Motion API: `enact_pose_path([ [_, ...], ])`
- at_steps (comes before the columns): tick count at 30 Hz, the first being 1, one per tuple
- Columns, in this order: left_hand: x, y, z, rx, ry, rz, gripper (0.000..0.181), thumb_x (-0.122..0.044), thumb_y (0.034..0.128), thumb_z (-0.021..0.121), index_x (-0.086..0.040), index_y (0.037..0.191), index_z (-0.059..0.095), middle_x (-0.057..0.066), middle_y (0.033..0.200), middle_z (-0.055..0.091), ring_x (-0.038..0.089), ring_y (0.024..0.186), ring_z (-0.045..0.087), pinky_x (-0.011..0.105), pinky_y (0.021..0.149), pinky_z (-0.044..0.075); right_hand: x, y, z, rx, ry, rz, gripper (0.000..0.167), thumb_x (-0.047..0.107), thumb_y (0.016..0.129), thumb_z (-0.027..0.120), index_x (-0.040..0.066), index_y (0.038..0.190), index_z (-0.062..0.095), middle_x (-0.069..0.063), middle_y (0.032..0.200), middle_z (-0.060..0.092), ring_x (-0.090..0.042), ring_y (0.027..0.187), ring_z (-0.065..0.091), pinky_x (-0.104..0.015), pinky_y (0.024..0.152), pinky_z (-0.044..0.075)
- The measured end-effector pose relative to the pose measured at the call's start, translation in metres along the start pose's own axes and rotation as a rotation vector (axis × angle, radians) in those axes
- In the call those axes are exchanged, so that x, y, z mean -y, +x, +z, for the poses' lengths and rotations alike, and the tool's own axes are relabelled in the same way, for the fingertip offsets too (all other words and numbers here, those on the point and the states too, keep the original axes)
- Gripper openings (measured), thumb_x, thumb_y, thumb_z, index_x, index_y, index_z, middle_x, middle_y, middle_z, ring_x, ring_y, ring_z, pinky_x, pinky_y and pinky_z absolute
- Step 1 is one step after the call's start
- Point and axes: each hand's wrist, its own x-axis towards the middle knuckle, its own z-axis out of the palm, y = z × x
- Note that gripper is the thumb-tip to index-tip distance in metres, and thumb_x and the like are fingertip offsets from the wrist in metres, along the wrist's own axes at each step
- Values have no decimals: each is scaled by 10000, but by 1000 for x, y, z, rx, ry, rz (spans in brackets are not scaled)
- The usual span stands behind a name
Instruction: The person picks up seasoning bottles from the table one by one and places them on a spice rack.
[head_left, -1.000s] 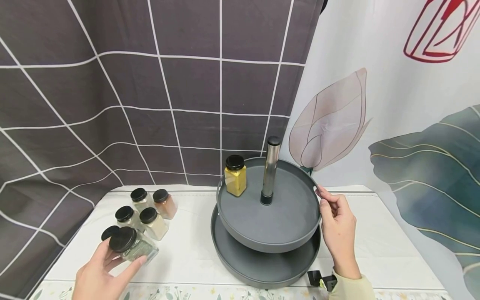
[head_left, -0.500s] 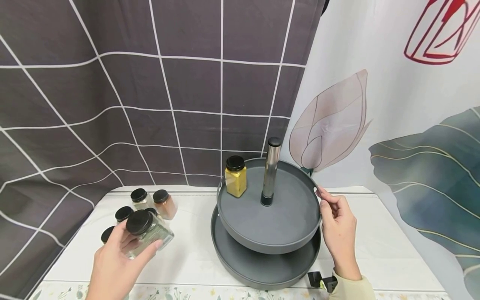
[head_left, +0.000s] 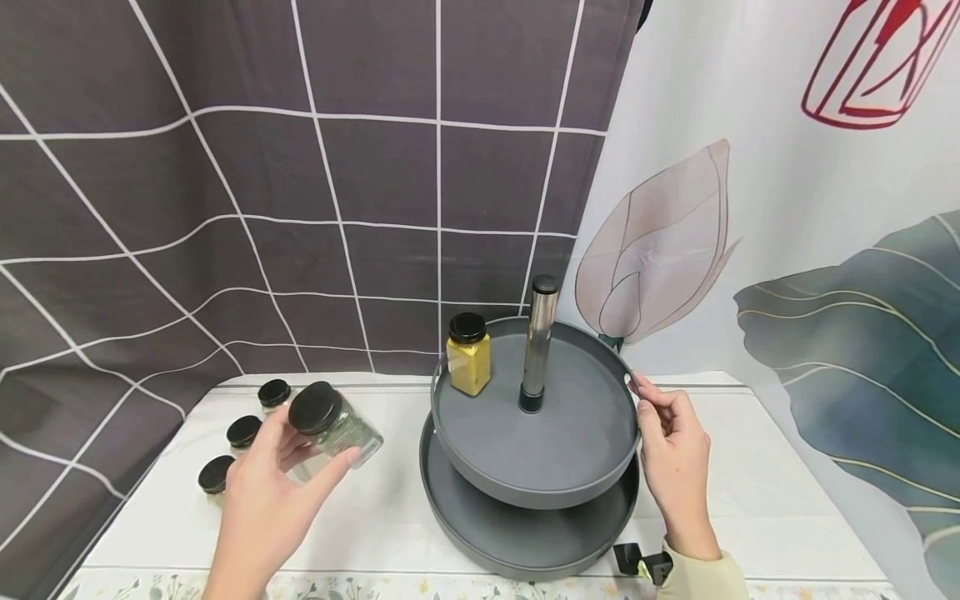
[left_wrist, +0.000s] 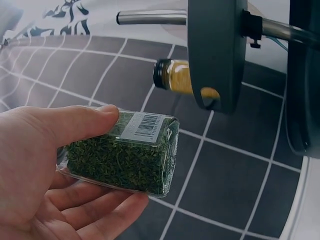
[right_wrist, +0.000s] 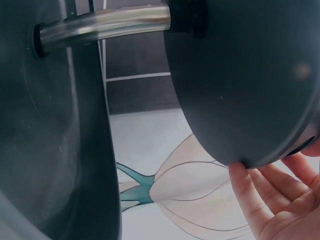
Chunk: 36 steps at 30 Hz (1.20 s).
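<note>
My left hand [head_left: 262, 500] holds a spice jar [head_left: 345, 429] tilted above the table, left of a two-tier grey tray stand. The left wrist view shows the jar [left_wrist: 117, 160] full of dried green herbs, a barcode label on its side, thumb on top and fingers beneath. At the right rim of the stand's upper tray [head_left: 570, 450], my right hand [head_left: 675, 462] grips the edge by a cut-out. In the right wrist view its fingers [right_wrist: 245, 192] touch that edge from below. A black-lidded jar of yellow powder [head_left: 468, 371] stands on the upper tray's left side.
Black-lidded jars [head_left: 215, 473] stand at the table's left, partly hidden behind my left hand. A metal post [head_left: 537, 342] rises from the upper tray. The lower tray [head_left: 525, 554] sits on the white cloth [head_left: 772, 500]. A dark tiled-pattern curtain [head_left: 375, 183] hangs behind.
My left hand has carried the herb jar up and to the right, away from the other jars and toward the stand. The right hand stays on the upper tray's rim.
</note>
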Motion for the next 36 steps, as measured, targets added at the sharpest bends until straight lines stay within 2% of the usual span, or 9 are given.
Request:
enact_pose_path([
  [7,-12,9,10,19,-65,22,620,-8,674,921,-63,1212,620,2,1043,734,-35,940,645,89,848,521,0,0,0,1,0,-9,112,-6,999,550,-67,1063,618,-86,1250,695,81,1064,627,-54,843,485],
  [11,-18,13,15,12,-72,39,606,-42,684,926,-71,1212,630,17,1035,736,-8,923,650,87,818,527,0,-1,1,3,-1,-7,117,-8,1000,547,-72,1072,614,-90,1255,692,84,1069,623,-52,847,484],
  [16,-24,20,23,7,-89,104,615,-71,680,935,-81,1218,636,10,1014,747,68,909,691,90,801,533,0,-1,1,1,-4,-2,122,-4,1002,542,-68,1075,615,-86,1253,694,83,1070,623,-51,841,484],
  [23,-31,28,38,55,-181,184,653,-20,672,927,-46,1247,619,5,1076,712,172,955,713,154,860,551,0,0,0,2,-2,0,124,-2,1004,536,-67,1075,614,-82,1255,693,76,1073,626,-54,839,486],
  [29,-38,32,48,74,-162,170,655,-102,681,939,-54,1247,614,12,1053,724,161,948,722,150,892,533,-1,0,0,-3,-13,-1,121,-4,1002,538,-65,1073,614,-79,1257,693,91,1070,619,-50,838,483],
  [36,-44,35,56,124,-144,124,632,-161,699,937,-94,1239,616,-1,1097,721,139,966,713,256,901,571,-1,0,1,3,6,-1,121,-8,1002,534,-76,1071,608,-91,1258,691,75,1077,625,-54,858,483],
])
